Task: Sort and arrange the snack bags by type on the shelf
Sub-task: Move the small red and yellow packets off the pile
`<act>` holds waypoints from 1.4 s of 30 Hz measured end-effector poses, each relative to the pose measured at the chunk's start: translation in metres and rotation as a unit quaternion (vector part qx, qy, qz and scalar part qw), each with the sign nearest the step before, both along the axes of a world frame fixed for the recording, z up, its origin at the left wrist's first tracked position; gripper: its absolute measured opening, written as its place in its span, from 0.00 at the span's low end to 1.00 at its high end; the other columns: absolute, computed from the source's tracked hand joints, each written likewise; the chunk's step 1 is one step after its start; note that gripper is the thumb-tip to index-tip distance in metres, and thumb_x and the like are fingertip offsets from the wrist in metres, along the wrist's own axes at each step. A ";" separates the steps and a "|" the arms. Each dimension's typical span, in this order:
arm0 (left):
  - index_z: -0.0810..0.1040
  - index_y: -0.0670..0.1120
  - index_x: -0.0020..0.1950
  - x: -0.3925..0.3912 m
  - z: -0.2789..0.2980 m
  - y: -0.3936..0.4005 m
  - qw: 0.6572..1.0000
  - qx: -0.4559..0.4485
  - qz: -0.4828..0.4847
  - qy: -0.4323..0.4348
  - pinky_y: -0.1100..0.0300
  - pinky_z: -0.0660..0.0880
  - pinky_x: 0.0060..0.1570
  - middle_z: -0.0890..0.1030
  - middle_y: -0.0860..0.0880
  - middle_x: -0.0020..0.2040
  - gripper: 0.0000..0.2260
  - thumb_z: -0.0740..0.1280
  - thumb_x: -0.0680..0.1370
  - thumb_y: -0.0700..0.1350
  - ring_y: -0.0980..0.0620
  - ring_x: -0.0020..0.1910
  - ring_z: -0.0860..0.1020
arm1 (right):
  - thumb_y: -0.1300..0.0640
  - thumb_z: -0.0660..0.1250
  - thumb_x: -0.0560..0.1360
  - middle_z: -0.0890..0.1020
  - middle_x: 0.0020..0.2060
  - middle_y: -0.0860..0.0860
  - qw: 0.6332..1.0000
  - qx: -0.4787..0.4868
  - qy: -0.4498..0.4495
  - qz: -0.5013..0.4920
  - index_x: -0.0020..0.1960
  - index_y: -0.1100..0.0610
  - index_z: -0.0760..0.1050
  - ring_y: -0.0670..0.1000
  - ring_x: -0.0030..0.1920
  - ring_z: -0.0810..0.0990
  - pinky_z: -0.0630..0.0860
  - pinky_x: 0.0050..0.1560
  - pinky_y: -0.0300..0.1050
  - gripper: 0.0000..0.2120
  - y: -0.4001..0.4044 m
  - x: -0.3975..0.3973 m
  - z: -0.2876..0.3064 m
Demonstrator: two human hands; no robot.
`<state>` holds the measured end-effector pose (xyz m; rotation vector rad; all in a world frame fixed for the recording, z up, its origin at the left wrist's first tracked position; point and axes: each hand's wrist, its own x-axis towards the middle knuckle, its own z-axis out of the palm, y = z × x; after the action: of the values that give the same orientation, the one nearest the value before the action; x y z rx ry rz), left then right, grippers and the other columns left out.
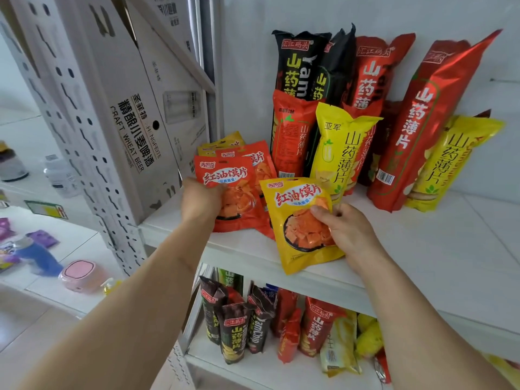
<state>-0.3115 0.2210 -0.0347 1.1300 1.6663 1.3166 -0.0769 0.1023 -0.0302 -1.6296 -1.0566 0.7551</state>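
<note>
My left hand (201, 202) grips the left edge of a small red snack bag (233, 181) that stands at the front left of the white shelf (422, 249). Behind it stand another small red bag (260, 159) and a small yellow one (222, 142). My right hand (344, 230) holds a small yellow snack bag (298, 209) by its right side, tilted, over the shelf's front edge. Tall yam-chip bags lean on the back wall: black (299, 66), red (422, 122) and yellow (342, 153).
White beer cartons (135, 130) lean against the shelf's left upright. The lower shelf holds several more black, red and yellow bags (281, 327). On the floor at left lie a pink round item (81, 275), bottles (60, 175) and purple packets.
</note>
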 end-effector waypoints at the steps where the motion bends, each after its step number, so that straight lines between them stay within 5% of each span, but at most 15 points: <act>1: 0.73 0.44 0.58 0.002 0.002 -0.002 0.999 0.001 -0.009 -0.038 0.53 0.77 0.48 0.82 0.46 0.55 0.17 0.74 0.75 0.47 0.45 0.48 0.80 | 0.46 0.75 0.72 0.85 0.44 0.54 1.000 -0.001 -0.005 0.003 0.44 0.59 0.75 0.54 0.45 0.82 0.77 0.47 0.52 0.17 0.004 -0.005 0.000; 4: 0.75 0.46 0.44 0.007 0.009 -0.012 0.991 -0.016 -0.025 -0.130 0.60 0.72 0.34 0.82 0.47 0.41 0.12 0.67 0.80 0.54 0.48 0.36 0.77 | 0.46 0.74 0.73 0.79 0.36 0.50 0.997 -0.021 -0.068 0.023 0.37 0.54 0.68 0.51 0.38 0.76 0.70 0.38 0.47 0.19 0.021 -0.030 0.000; 7: 0.76 0.46 0.44 0.004 0.013 -0.016 0.973 -0.050 -0.065 -0.216 0.55 0.79 0.38 0.82 0.46 0.36 0.17 0.66 0.78 0.61 0.47 0.34 0.81 | 0.44 0.72 0.74 0.75 0.33 0.48 0.985 -0.049 -0.162 0.014 0.36 0.53 0.66 0.52 0.36 0.75 0.64 0.32 0.47 0.20 0.038 -0.055 0.003; 9: 0.80 0.46 0.49 0.001 0.014 -0.018 0.962 -0.078 -0.093 -0.243 0.44 0.83 0.46 0.87 0.45 0.41 0.18 0.71 0.75 0.60 0.43 0.40 0.86 | 0.41 0.69 0.74 0.79 0.40 0.49 0.974 -0.056 -0.220 0.004 0.40 0.52 0.70 0.55 0.44 0.78 0.66 0.36 0.46 0.17 0.048 -0.069 0.004; 14: 0.81 0.46 0.51 -0.010 0.008 -0.016 0.964 -0.094 -0.121 -0.216 0.38 0.81 0.52 0.86 0.42 0.49 0.08 0.75 0.73 0.41 0.40 0.45 0.86 | 0.35 0.62 0.76 0.82 0.51 0.53 0.966 -0.031 -0.254 0.024 0.48 0.54 0.76 0.58 0.53 0.80 0.72 0.46 0.48 0.22 0.070 -0.091 0.006; 22: 0.80 0.43 0.58 -0.036 0.010 0.011 0.958 -0.099 -0.108 -0.244 0.34 0.80 0.50 0.86 0.40 0.48 0.13 0.74 0.74 0.39 0.38 0.45 0.86 | 0.33 0.49 0.80 0.78 0.64 0.56 0.957 -0.009 -0.290 0.030 0.65 0.51 0.75 0.61 0.65 0.74 0.69 0.67 0.59 0.29 0.100 -0.082 0.011; 30: 0.80 0.43 0.59 -0.019 0.010 0.022 0.959 -0.084 -0.152 -0.225 0.38 0.79 0.55 0.85 0.41 0.53 0.11 0.70 0.78 0.38 0.39 0.50 0.84 | 0.20 0.41 0.70 0.79 0.63 0.51 0.986 -0.001 -0.154 0.059 0.68 0.51 0.73 0.58 0.65 0.77 0.71 0.66 0.59 0.46 0.117 -0.097 0.017; 36: 0.78 0.43 0.60 -0.020 0.004 0.029 0.961 -0.068 -0.165 -0.211 0.38 0.80 0.53 0.85 0.41 0.53 0.14 0.72 0.76 0.36 0.39 0.48 0.85 | 0.27 0.44 0.77 0.80 0.61 0.46 0.987 0.005 -0.091 0.129 0.65 0.48 0.76 0.50 0.62 0.77 0.71 0.67 0.53 0.35 0.113 -0.091 0.015; 39: 0.77 0.42 0.62 -0.022 0.004 0.029 0.960 -0.059 -0.162 -0.220 0.43 0.82 0.48 0.85 0.41 0.53 0.17 0.74 0.74 0.36 0.41 0.46 0.85 | 0.28 0.46 0.77 0.74 0.69 0.46 0.986 -0.012 -0.057 0.156 0.72 0.45 0.70 0.50 0.71 0.71 0.66 0.73 0.55 0.34 0.111 -0.087 0.016; 42: 0.71 0.41 0.65 -0.022 0.004 0.029 0.955 -0.058 -0.139 -0.256 0.43 0.83 0.42 0.85 0.41 0.52 0.27 0.78 0.70 0.37 0.41 0.43 0.86 | 0.29 0.49 0.78 0.81 0.64 0.47 0.979 -0.026 0.065 0.193 0.65 0.42 0.76 0.50 0.66 0.78 0.72 0.69 0.54 0.28 0.108 -0.091 0.018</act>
<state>-0.3336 0.2496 -0.0304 0.8247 1.1416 1.1862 -0.1675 0.2108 -0.0119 -1.4112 -1.2841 1.1380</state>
